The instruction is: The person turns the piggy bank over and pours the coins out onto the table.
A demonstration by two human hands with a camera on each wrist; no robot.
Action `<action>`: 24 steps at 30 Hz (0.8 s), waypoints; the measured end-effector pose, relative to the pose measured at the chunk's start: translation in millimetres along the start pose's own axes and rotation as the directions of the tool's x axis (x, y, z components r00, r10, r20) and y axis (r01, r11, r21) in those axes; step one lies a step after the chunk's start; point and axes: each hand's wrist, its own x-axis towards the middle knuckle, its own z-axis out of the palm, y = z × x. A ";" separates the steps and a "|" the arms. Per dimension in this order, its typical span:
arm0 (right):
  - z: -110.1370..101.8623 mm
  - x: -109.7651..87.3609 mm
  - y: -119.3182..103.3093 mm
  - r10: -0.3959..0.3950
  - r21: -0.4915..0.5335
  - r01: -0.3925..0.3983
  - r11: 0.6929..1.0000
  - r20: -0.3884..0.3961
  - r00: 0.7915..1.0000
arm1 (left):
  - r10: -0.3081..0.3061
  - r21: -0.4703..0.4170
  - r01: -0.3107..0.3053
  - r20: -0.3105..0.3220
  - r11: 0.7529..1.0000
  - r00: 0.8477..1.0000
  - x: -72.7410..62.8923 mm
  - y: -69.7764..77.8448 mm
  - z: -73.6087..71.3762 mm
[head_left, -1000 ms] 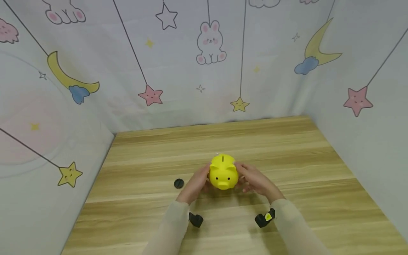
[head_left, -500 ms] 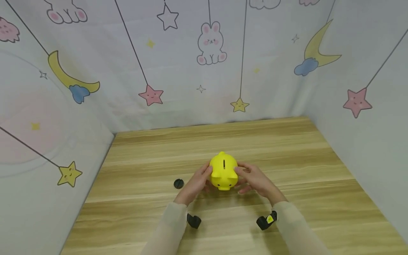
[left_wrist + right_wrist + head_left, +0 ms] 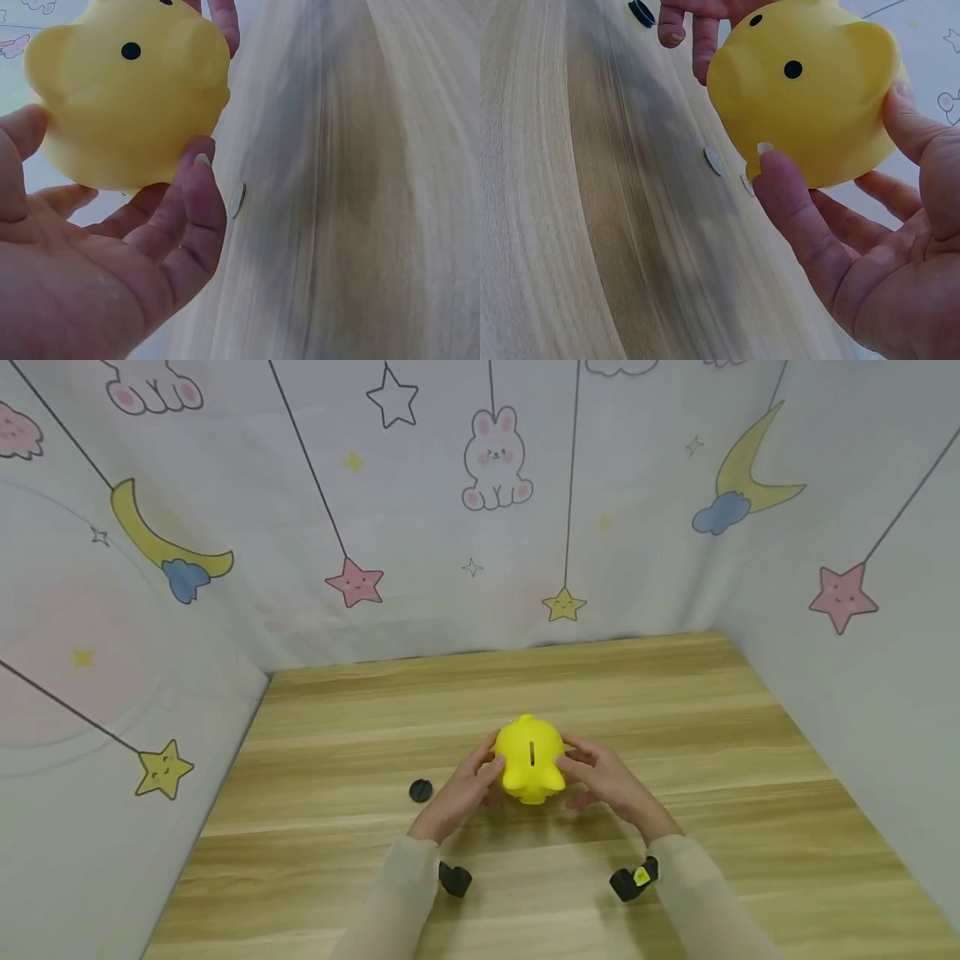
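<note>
Both of my hands hold a yellow piggy bank (image 3: 531, 752) just above the table, one on each side. Its coin slot faces up toward the head camera, and its snout dips down. My left hand (image 3: 461, 789) has its thumb behind the ear, with the fingers curled under the body. On the other side my right hand (image 3: 611, 785) grips the bank in the same way. Beneath it, a coin (image 3: 238, 199) shows in the left wrist view. In the right wrist view a coin (image 3: 713, 161) and part of another coin (image 3: 747, 185) lie on the wood.
A round black plug (image 3: 421, 790) lies on the wood-grain table (image 3: 315, 877), left of my left hand. White curtains printed with stars, moons and rabbits (image 3: 498, 458) close off the back and both sides.
The piggy bank has tipped forward between my hands: its face has turned downward and its slot has come into fuller view. It has shifted slightly right. The black plug has stayed put.
</note>
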 end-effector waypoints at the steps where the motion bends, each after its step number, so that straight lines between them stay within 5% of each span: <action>1: -0.7 -0.1 0.2 -0.008 0.001 0.008 1.000 0.001 1.000 | 0.013 0.002 -0.013 0.002 1.000 1.000 0.0 0.2 -0.1; 24: -11.8 -5.1 10.9 -0.169 0.006 0.168 0.986 0.062 0.984 | 0.128 -0.108 -0.127 -0.005 0.986 0.992 -0.6 -12.5 -3.1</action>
